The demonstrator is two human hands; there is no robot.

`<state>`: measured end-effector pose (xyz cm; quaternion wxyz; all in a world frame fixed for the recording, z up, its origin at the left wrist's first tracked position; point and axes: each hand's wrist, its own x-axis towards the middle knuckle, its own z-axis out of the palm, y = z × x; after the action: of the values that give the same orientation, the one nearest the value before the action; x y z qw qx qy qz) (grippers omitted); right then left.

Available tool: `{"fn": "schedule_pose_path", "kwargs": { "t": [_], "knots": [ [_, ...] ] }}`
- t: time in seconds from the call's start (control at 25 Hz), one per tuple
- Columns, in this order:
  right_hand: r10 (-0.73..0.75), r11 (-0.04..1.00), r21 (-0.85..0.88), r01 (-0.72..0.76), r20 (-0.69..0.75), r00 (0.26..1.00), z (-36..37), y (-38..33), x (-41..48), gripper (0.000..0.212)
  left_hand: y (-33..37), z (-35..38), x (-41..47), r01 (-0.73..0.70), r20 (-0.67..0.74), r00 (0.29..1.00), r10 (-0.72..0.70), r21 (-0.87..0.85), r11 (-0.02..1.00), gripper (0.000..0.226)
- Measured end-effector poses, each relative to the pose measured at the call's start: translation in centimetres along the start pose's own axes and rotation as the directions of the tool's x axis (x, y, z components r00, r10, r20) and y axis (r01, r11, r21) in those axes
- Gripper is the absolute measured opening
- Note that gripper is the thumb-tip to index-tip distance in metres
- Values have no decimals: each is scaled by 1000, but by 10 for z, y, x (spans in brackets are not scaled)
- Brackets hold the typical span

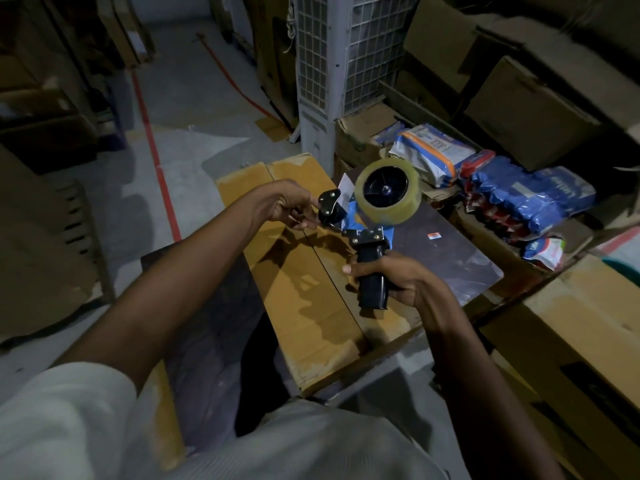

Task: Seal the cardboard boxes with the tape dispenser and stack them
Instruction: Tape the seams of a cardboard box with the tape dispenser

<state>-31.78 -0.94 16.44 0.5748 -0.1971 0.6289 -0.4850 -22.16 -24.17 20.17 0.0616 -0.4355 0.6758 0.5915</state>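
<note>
In a dim storeroom, a tape dispenser [372, 216] is gripped by the right hand [398, 282] and pinched by the left hand [291, 206] above a closed cardboard box [311, 306] on a grey floor [194, 98].

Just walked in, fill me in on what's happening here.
A person is readying a tape dispenser above a closed cardboard box. The right hand grips its black handle, while the left hand pinches at the front roller end, seemingly freeing the tape end. The clear tape roll sits on top. No fresh tape shows on the box's centre seam. Blue and red packets lie to the right.
</note>
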Motion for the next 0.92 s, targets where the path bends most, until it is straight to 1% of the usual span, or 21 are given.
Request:
{"fn": "schedule_pose_path", "kwargs": {
  "t": [0.08, 0.12, 0.24, 0.28, 0.32, 0.36, 0.4, 0.44, 0.48, 0.52, 0.56, 0.6, 0.68, 0.72, 0.8, 0.84, 0.88, 0.92],
  "knots": [
    [-1, 999, -41, 1, 1, 1000, 1, 0, 3, 26, -4, 0, 0, -5, -2, 1000, 5, -6, 1000, 27],
    [0, 997, -81, 0, -6, 1000, 3, 1, 4, 25, -6, 1, 0, -12, 21, 1000, 12, -3, 1000, 24],
    [3, 966, -258, -19, -64, 998, 7, 0, 5, 24, -18, 1, 8, -27, -2, 1000, 27, -30, 999, 23],
    [-19, 939, -344, -19, -107, 994, 8, 0, 5, 23, -23, 2, 9, -49, 12, 999, 50, -81, 996, 23],
    [-77, 886, -463, -16, -180, 981, 8, 1, 4, 24, -28, 2, 12, -64, 2, 998, 65, -124, 990, 24],
    [-180, 809, -588, -11, -265, 947, 7, 1, 3, 26, -31, 4, 10, -80, -33, 997, 76, -157, 984, 24],
    [-307, 725, -688, -3, -327, 894, 7, 2, 1, 29, -41, 6, 15, -86, -58, 995, 75, -213, 973, 24],
    [-444, 639, -769, 16, -351, 825, 10, 4, -2, 30, -55, 2, 22, -85, -104, 993, 55, -313, 946, 24],
    [-562, 547, -836, 28, -343, 753, 15, 7, -4, 28, -71, 0, 25, -58, -117, 993, 12, -400, 915, 22],
    [-643, 466, -884, 29, -316, 697, 19, 11, -3, 26, -83, -3, 28, -26, -94, 995, -17, -438, 899, 18],
    [-688, 411, -911, 33, -286, 667, 24, 14, -3, 26, -97, -7, 39, 7, -40, 999, -31, -492, 871, 17],
    [-711, 375, -926, 52, -251, 657, 26, 19, 0, 28, -100, -11, 38, 30, 8, 1000, -30, -496, 868, 18],
    [-740, 310, -946, 97, -176, 649, 29, 29, 1, 34, -93, -10, 29, -15, 29, 999, 31, -439, 898, 15],
    [-756, 282, -952, 115, -147, 638, 29, 32, 0, 36, -90, -11, 27, -70, 46, 994, 101, -444, 893, 32],
    [-791, 245, -959, 142, -113, 602, 31, 35, -3, 30, -87, -12, 19, -182, 117, 960, 255, -434, 883, 74],
    [-807, 223, -963, 150, -96, 583, 33, 36, -5, 28, -89, -16, 20, -245, 132, 935, 328, -426, 871, 86],
    [-822, 195, -969, 152, -77, 564, 35, 37, -6, 29, -89, -17, 14, -298, 121, 922, 368, -388, 872, 84],
    [-839, 166, -974, 155, -57, 542, 36, 38, -7, 30, -90, -21, 15, -327, 67, 928, 367, -324, 888, 74]
  ]
}}
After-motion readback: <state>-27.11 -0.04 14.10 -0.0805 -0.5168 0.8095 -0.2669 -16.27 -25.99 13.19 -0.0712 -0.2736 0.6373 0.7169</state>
